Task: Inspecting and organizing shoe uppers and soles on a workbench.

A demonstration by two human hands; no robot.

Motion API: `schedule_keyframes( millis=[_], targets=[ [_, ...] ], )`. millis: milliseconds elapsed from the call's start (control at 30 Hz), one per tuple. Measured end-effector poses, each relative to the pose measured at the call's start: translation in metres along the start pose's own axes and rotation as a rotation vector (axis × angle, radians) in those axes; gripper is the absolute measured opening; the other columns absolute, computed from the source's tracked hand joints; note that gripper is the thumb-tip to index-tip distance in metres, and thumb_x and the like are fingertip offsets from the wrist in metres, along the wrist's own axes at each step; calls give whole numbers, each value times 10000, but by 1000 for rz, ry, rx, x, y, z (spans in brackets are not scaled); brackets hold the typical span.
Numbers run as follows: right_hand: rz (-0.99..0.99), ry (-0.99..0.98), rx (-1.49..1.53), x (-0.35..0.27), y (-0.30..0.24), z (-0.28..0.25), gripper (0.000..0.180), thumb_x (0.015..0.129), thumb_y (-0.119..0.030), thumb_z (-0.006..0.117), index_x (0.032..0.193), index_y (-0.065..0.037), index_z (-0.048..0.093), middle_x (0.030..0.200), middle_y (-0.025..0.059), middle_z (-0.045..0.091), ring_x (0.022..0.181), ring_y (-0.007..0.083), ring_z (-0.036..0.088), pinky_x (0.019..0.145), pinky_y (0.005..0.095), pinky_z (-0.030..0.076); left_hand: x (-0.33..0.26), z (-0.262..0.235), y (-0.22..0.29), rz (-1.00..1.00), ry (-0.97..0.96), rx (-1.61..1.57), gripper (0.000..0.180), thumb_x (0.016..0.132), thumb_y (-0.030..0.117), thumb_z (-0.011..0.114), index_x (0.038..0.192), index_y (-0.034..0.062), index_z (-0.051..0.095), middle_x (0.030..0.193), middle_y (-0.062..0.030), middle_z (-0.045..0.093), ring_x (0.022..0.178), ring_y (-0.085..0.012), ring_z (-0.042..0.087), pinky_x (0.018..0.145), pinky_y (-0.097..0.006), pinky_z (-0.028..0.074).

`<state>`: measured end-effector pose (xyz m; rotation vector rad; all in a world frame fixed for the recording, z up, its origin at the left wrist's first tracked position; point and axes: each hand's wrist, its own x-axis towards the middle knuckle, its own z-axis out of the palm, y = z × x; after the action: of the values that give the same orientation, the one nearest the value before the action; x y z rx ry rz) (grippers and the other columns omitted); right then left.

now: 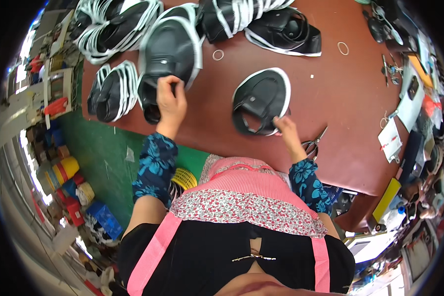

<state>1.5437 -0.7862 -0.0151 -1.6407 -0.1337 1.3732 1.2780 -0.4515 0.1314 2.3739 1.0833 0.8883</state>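
Observation:
My left hand (171,103) is closed, its fingers curled at the near edge of a black shoe upper (170,47) with a white rim. That upper lies over others in a pile at the left of the table, and its outline is slightly blurred. In my right hand (287,129) the white-edged border of another black shoe upper (266,89) is pinched at its near right side. This second upper lies over the middle of the table, with an opening towards me. Beside my right wrist are dark-handled scissors (313,144).
Bundled black-and-white uppers (118,91) sit at the table's left edge, with more bundles (232,17) along the far side. Two rubber bands (343,48) lie on the brown table (340,98). Papers (390,140) and tools crowd the right. A yellow basket (183,178) stands below.

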Motion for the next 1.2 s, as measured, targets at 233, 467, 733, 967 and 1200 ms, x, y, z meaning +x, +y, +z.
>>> schedule_keyframes(
  millis=[233, 467, 733, 967, 1200],
  targets=[
    [-724, 324, -899, 32, -64, 55, 301, 980, -335, 829, 1037, -44, 772, 1487, 267, 612, 1278, 471, 619, 1020, 546, 550, 104, 0, -169, 42, -44, 269, 241, 997, 80, 783, 1204, 66, 660, 1143, -159, 680, 1118, -429, 654, 989, -506, 527],
    [-835, 404, -2108, 183, -267, -40, 239, 973, -254, 720, 1059, -159, 922, 1586, 101, 617, 1624, 369, 410, 1334, 595, 306, 55, 52, -30, -17, -175, -115, 217, 987, 123, 815, 1144, 38, 692, 1090, -159, 690, 1048, -375, 656, 941, -471, 530],
    [-820, 265, -2297, 205, -267, -66, 235, 918, -247, 739, 1026, -150, 923, 1303, 19, 732, 1484, 313, 500, 1203, 470, 387, -122, 65, 61, 190, -678, -127, 682, 799, 363, 943, 1350, 63, 676, 1304, -147, 645, 1232, -373, 632, 1090, -504, 504],
    [-839, 50, -2167, 56, -142, 19, 138, 857, -211, 769, 905, -193, 897, 1104, 8, 749, 1258, 304, 576, 1028, 441, 485, -175, 52, 55, 211, -491, -31, 190, 965, 177, 768, 1117, 78, 709, 1035, -75, 664, 1003, -297, 652, 884, -456, 505],
    [-744, 77, -886, -63, -165, 18, 214, 926, -156, 893, 970, 7, 762, 1362, 170, 697, 1020, 294, 732, 838, 405, 588, -178, -37, 52, 116, -135, 87, 255, 963, 66, 742, 1214, 46, 705, 1130, -139, 732, 974, -369, 689, 842, -512, 514]
  ],
)
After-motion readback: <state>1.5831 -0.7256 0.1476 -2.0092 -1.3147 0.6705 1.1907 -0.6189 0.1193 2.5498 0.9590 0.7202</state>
